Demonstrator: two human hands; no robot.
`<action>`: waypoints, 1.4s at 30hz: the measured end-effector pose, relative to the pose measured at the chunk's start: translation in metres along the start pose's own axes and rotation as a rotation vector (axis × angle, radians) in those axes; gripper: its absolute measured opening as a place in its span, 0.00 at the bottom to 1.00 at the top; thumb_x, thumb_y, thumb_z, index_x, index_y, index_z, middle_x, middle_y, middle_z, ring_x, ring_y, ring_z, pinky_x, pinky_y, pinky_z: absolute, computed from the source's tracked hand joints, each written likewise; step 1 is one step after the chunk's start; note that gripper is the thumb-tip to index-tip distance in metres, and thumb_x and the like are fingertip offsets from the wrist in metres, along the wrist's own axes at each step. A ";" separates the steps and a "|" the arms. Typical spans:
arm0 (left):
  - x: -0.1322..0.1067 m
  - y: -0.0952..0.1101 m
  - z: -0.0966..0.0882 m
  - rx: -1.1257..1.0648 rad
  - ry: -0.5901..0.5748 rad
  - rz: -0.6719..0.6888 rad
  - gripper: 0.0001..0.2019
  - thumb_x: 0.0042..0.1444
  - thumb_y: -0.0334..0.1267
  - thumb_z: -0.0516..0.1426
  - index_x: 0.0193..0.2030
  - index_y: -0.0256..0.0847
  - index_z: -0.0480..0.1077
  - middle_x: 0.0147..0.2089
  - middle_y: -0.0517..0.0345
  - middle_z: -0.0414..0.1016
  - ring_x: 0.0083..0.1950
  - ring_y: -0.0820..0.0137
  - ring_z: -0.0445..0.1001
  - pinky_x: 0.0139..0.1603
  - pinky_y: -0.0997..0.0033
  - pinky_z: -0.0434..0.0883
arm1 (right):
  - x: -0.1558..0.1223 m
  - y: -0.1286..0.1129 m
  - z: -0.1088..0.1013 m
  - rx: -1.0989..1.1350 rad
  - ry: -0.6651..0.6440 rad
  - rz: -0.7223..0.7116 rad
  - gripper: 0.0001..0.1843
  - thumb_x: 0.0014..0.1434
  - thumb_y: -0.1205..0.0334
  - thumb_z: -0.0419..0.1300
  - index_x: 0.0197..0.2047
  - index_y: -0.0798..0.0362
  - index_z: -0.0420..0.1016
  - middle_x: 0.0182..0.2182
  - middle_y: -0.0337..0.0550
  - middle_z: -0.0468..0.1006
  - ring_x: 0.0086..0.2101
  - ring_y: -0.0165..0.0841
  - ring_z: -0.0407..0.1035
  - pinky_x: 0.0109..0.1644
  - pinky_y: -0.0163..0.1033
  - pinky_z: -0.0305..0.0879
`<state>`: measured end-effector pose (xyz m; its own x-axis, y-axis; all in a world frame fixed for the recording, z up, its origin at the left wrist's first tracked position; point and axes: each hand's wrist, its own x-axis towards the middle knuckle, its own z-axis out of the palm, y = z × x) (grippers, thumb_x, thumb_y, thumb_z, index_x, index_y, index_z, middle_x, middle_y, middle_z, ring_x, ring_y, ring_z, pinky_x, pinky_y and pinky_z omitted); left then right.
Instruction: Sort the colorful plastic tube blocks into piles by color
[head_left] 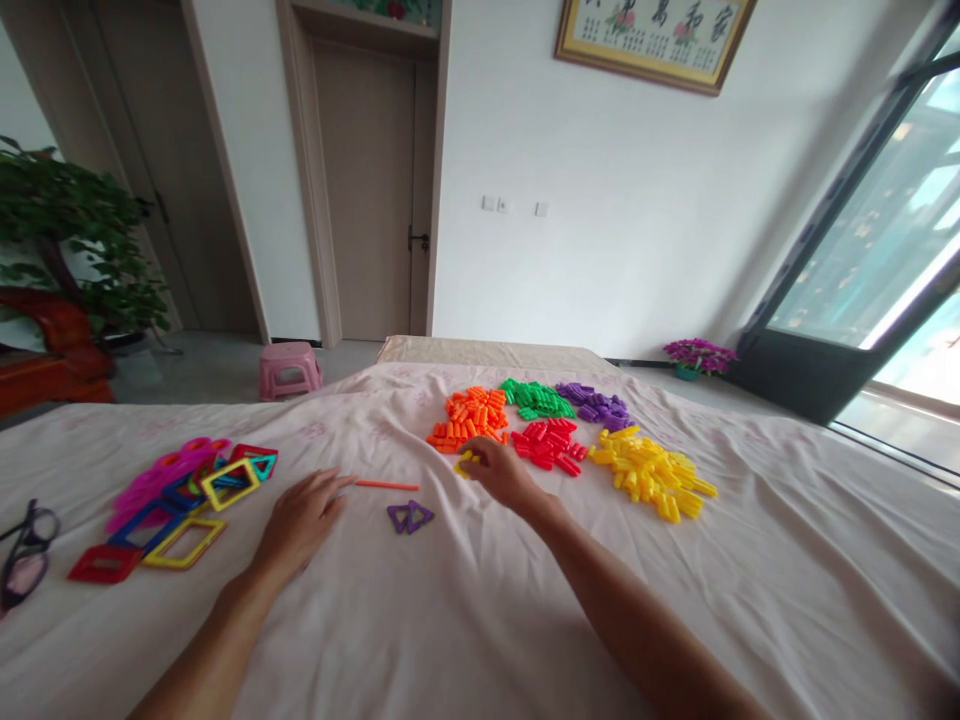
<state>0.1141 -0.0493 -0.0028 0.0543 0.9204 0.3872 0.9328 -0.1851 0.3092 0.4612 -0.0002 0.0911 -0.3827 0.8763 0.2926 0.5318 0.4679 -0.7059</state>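
My right hand (491,470) is closed on a small yellow plastic piece (466,463), just in front of the pile of orange pieces (476,415). Resting on the cloth, my left hand (306,510) has its fingers stretched out, and the fingertips are close to a thin orange stick (386,486). I cannot tell whether they touch it. Two purple triangle frames (409,516) lie side by side between my hands. Right of my right hand are a pile of red pieces (551,445) and a larger pile of yellow pieces (652,472).
Green pieces (536,398) and purple pieces (596,405) are heaped at the back. Colourful square frames (185,543) and pink shapes (161,480) lie at the left, near eyeglasses (30,550). Beyond the wrinkled cloth (480,620) stands a pink stool (290,370).
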 end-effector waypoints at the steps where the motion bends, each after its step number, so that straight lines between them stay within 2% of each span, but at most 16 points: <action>1: 0.000 0.000 0.000 -0.001 -0.001 -0.004 0.21 0.64 0.40 0.49 0.59 0.47 0.75 0.63 0.53 0.74 0.65 0.63 0.70 0.67 0.58 0.64 | -0.003 0.015 -0.017 -0.060 0.084 0.034 0.10 0.57 0.63 0.61 0.42 0.54 0.80 0.32 0.40 0.79 0.32 0.31 0.71 0.34 0.33 0.62; 6: 0.000 0.003 0.000 0.013 0.002 -0.015 0.21 0.63 0.38 0.49 0.60 0.48 0.74 0.63 0.53 0.73 0.64 0.63 0.70 0.67 0.58 0.64 | -0.032 0.094 -0.114 -0.376 0.343 0.271 0.14 0.55 0.59 0.59 0.41 0.54 0.81 0.33 0.45 0.81 0.34 0.36 0.74 0.38 0.37 0.66; 8: 0.001 0.005 -0.002 0.011 0.007 -0.015 0.21 0.63 0.38 0.50 0.59 0.49 0.75 0.62 0.52 0.74 0.64 0.63 0.70 0.67 0.58 0.64 | -0.044 0.118 -0.147 -0.492 0.425 0.354 0.17 0.54 0.60 0.59 0.45 0.55 0.82 0.39 0.49 0.82 0.39 0.40 0.75 0.42 0.40 0.67; 11: 0.000 0.010 -0.006 -0.001 -0.001 -0.017 0.21 0.63 0.37 0.50 0.58 0.49 0.76 0.61 0.52 0.75 0.63 0.63 0.70 0.66 0.57 0.64 | -0.054 0.132 -0.165 -0.579 0.549 0.440 0.21 0.56 0.60 0.58 0.52 0.54 0.80 0.48 0.54 0.80 0.42 0.43 0.76 0.45 0.44 0.69; 12: 0.000 0.012 -0.007 -0.003 -0.005 -0.020 0.21 0.63 0.37 0.50 0.58 0.49 0.76 0.62 0.52 0.75 0.63 0.63 0.70 0.66 0.57 0.64 | -0.054 0.130 -0.161 -0.559 0.554 0.428 0.21 0.57 0.60 0.58 0.52 0.54 0.79 0.49 0.54 0.80 0.42 0.42 0.76 0.45 0.44 0.69; 14: 0.000 0.013 -0.008 -0.002 -0.010 -0.024 0.21 0.63 0.37 0.50 0.58 0.49 0.76 0.62 0.51 0.74 0.64 0.63 0.70 0.66 0.57 0.64 | -0.051 0.118 -0.137 -0.459 0.456 0.337 0.19 0.58 0.62 0.56 0.51 0.53 0.80 0.47 0.52 0.81 0.40 0.40 0.77 0.46 0.43 0.70; 17: -0.001 0.013 -0.009 -0.002 -0.016 -0.021 0.21 0.63 0.37 0.50 0.58 0.49 0.76 0.63 0.52 0.73 0.64 0.63 0.69 0.67 0.57 0.63 | -0.044 0.081 -0.080 -0.304 0.164 0.148 0.14 0.60 0.63 0.56 0.45 0.53 0.82 0.41 0.49 0.83 0.40 0.39 0.77 0.45 0.41 0.70; 20: -0.002 0.013 -0.009 -0.013 -0.021 -0.014 0.21 0.63 0.37 0.50 0.58 0.50 0.76 0.64 0.52 0.73 0.64 0.63 0.69 0.67 0.56 0.63 | -0.036 0.035 -0.021 -0.258 -0.034 0.002 0.15 0.60 0.63 0.61 0.50 0.52 0.80 0.44 0.49 0.82 0.41 0.38 0.76 0.47 0.42 0.70; 22: -0.003 0.013 -0.010 -0.025 -0.022 -0.006 0.20 0.63 0.37 0.50 0.58 0.50 0.76 0.64 0.52 0.73 0.65 0.63 0.69 0.67 0.56 0.63 | -0.030 0.009 0.011 -0.298 -0.139 -0.102 0.20 0.59 0.59 0.65 0.55 0.50 0.78 0.49 0.50 0.79 0.48 0.41 0.73 0.53 0.44 0.68; 25: -0.005 0.013 -0.012 -0.043 -0.024 0.002 0.20 0.64 0.38 0.50 0.58 0.49 0.76 0.64 0.51 0.73 0.65 0.63 0.69 0.68 0.55 0.62 | -0.016 -0.017 0.044 -0.375 -0.261 -0.218 0.34 0.52 0.52 0.73 0.60 0.50 0.74 0.55 0.52 0.75 0.54 0.45 0.69 0.56 0.46 0.65; 27: -0.005 0.014 -0.012 -0.053 -0.022 0.006 0.20 0.64 0.38 0.50 0.58 0.49 0.76 0.63 0.50 0.73 0.65 0.62 0.69 0.68 0.55 0.62 | -0.004 -0.026 0.060 -0.420 -0.323 -0.246 0.37 0.47 0.49 0.75 0.59 0.49 0.75 0.53 0.51 0.75 0.53 0.45 0.69 0.54 0.44 0.65; 30: -0.004 0.014 -0.013 -0.071 -0.014 0.007 0.20 0.63 0.38 0.51 0.57 0.48 0.77 0.63 0.49 0.74 0.64 0.62 0.70 0.67 0.55 0.63 | 0.014 -0.030 0.075 -0.447 -0.372 -0.207 0.29 0.49 0.50 0.74 0.53 0.49 0.79 0.48 0.47 0.77 0.48 0.41 0.71 0.49 0.39 0.65; 34: -0.003 0.015 -0.013 -0.102 0.027 -0.013 0.19 0.62 0.35 0.52 0.55 0.47 0.78 0.61 0.49 0.75 0.63 0.61 0.71 0.67 0.54 0.65 | 0.029 -0.031 0.087 -0.445 -0.330 -0.131 0.23 0.51 0.54 0.71 0.50 0.52 0.81 0.44 0.47 0.78 0.44 0.38 0.72 0.46 0.36 0.63; 36: -0.002 0.017 -0.014 -0.124 0.064 -0.018 0.18 0.61 0.33 0.53 0.54 0.45 0.78 0.58 0.50 0.78 0.61 0.63 0.74 0.65 0.57 0.67 | 0.031 -0.034 0.093 -0.455 -0.298 -0.101 0.20 0.53 0.55 0.69 0.48 0.54 0.81 0.43 0.48 0.79 0.43 0.39 0.72 0.44 0.37 0.62; 39: -0.003 0.023 -0.019 -0.154 0.163 -0.020 0.18 0.60 0.30 0.51 0.52 0.44 0.78 0.55 0.53 0.80 0.57 0.68 0.76 0.62 0.65 0.71 | 0.026 -0.037 0.102 -0.428 -0.257 -0.087 0.12 0.57 0.62 0.62 0.43 0.53 0.81 0.40 0.46 0.80 0.41 0.37 0.73 0.41 0.37 0.61; 42: -0.003 0.026 -0.031 -0.150 0.329 -0.055 0.20 0.61 0.27 0.46 0.49 0.43 0.77 0.55 0.53 0.80 0.59 0.69 0.74 0.64 0.65 0.69 | 0.018 -0.039 0.110 -0.363 -0.173 -0.091 0.10 0.59 0.65 0.58 0.42 0.52 0.80 0.40 0.44 0.80 0.38 0.35 0.73 0.40 0.36 0.61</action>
<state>0.1270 -0.0677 0.0313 -0.1348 0.7749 0.6175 0.8670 -0.2094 0.4521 0.3505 -0.0155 0.0530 -0.5453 0.8119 0.2086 0.7102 0.5797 -0.3994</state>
